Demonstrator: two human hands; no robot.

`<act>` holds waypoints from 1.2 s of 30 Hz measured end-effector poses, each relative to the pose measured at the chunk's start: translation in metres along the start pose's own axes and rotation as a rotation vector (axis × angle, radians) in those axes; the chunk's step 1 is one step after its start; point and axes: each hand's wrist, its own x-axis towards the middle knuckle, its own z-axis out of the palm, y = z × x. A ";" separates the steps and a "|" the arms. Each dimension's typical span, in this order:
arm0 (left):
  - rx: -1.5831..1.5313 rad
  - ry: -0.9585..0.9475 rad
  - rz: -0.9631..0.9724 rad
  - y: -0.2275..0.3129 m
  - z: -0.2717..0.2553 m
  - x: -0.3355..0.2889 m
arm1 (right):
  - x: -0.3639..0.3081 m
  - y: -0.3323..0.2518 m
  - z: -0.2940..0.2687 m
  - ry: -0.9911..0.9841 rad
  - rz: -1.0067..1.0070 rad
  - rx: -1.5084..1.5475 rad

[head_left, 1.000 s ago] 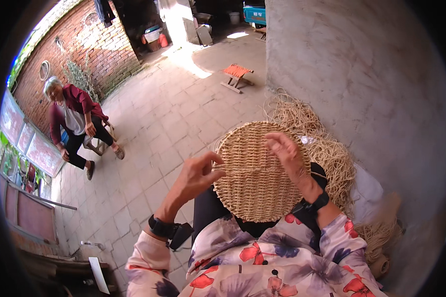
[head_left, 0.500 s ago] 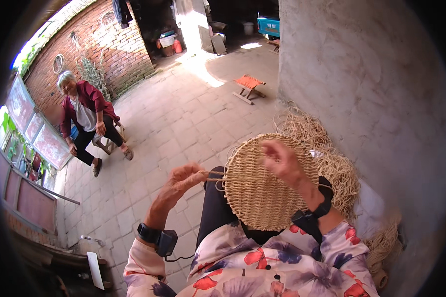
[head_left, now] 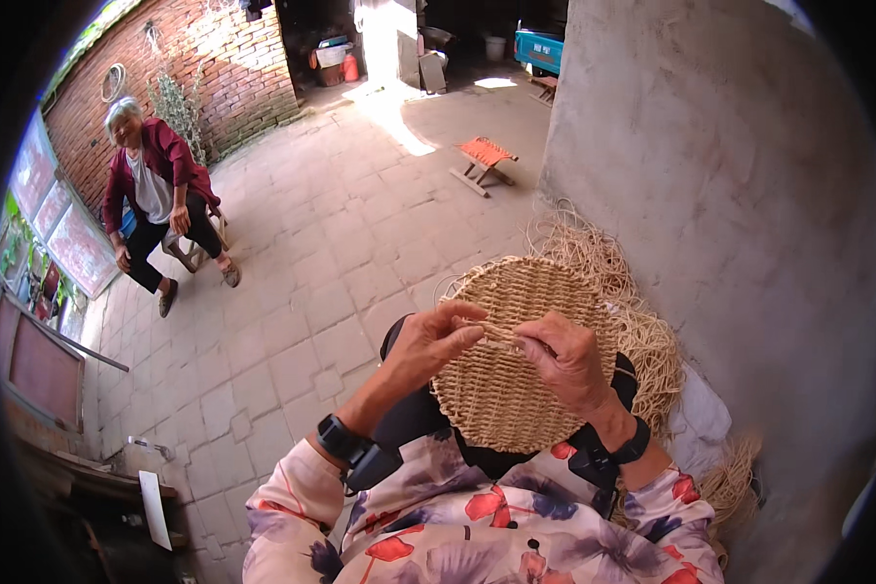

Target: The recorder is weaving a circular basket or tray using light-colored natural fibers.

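A round woven mat (head_left: 516, 409) of straw-coloured cord lies across my lap, its ribs running in close rows. Over its upper left part, my left hand (head_left: 433, 343) pinches pale cord (head_left: 499, 331) between thumb and fingers. Close by on the right, my right hand (head_left: 566, 362) has its thumb and fingertips closed on the same cord, which spans the short gap between the hands. My knuckles partly hide the cord and the weave beneath.
Heaped loose cord (head_left: 642, 350) lies against the grey wall (head_left: 720, 175) at my right. An orange-topped folding stool (head_left: 485, 153) stands ahead on the paving. Another person (head_left: 156, 195) sits at the far left. A white strip (head_left: 154, 508) is at the lower left.
My left hand has come right, from beside the mat to above it. My right hand has lowered and closed on the cord near the left one. The view has shifted slightly.
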 end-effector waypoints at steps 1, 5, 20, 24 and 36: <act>-0.003 -0.003 0.004 -0.006 0.001 0.002 | -0.003 0.006 0.000 -0.022 0.011 -0.083; 0.829 0.178 0.418 -0.023 0.006 0.005 | -0.010 0.021 0.001 -0.120 -0.016 -0.225; 1.194 0.257 0.628 -0.033 0.022 0.003 | -0.002 0.033 0.027 -0.253 -0.042 -0.306; 1.139 0.275 0.637 -0.036 0.020 -0.001 | -0.007 0.022 0.045 -0.236 0.072 -0.361; 1.160 0.241 0.712 -0.050 0.015 0.000 | -0.011 0.016 0.043 -0.397 1.027 0.889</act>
